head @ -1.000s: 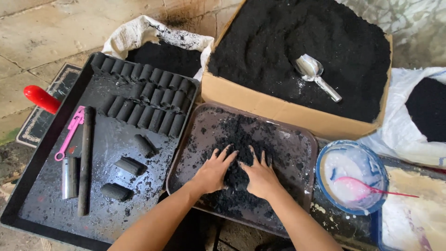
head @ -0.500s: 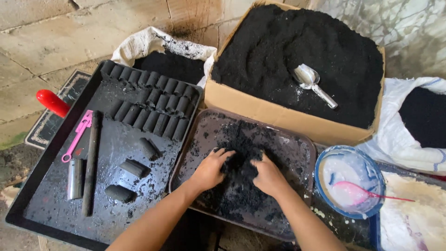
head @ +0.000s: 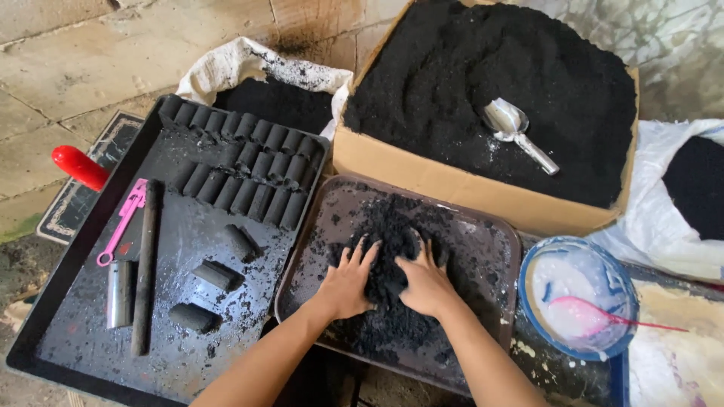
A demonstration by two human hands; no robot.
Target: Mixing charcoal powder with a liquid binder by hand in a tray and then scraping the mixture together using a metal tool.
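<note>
My left hand (head: 348, 280) and right hand (head: 427, 285), fingers spread open, press a black powder mound (head: 388, 249) between them in the brown tray (head: 494, 249); mound's long axis runs away from me.

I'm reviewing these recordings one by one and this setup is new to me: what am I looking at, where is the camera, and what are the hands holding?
There is no machine: the one picture comes from a camera worn on a person's head, looking down. The left hand and right hand press into a pile of black powder on a brown tray. To the left, a black tray carries rows of black cylinders and a pink tool. Behind is a cardboard box of powder with a metal scoop; at right, a bowl of white paste.
</note>
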